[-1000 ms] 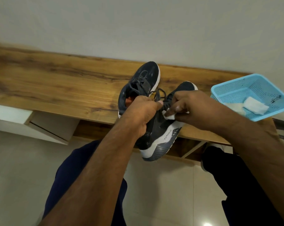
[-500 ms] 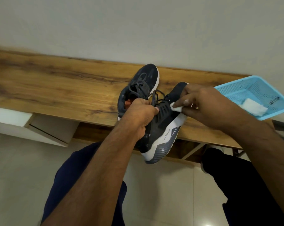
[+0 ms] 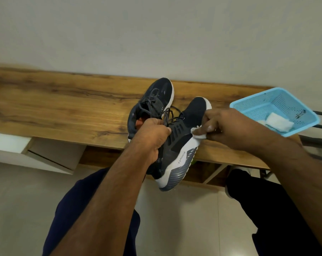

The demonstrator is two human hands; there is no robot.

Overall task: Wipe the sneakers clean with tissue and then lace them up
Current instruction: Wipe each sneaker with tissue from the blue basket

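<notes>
Two dark navy sneakers with white soles are here. One sneaker (image 3: 152,100) lies on the wooden shelf (image 3: 64,108), its laces loose. The other sneaker (image 3: 182,141) is tilted on its side over the shelf's front edge, heel toward me. My left hand (image 3: 152,135) grips it at the collar, fingers curled round the opening. My right hand (image 3: 228,126) pinches a white tissue (image 3: 198,134) and presses it against the white sole edge near the forefoot.
A light blue plastic basket (image 3: 252,106) sits at the shelf's right end with a white tissue wad (image 3: 278,121) inside. A white drawer unit (image 3: 36,154) hangs below the shelf on the left. My dark-trousered legs (image 3: 93,218) and tiled floor lie below.
My right hand with the tissue has slid along the held sneaker's side toward the toe and right. The sneaker has turned slightly, showing more of its upper. My left hand keeps its grip.
</notes>
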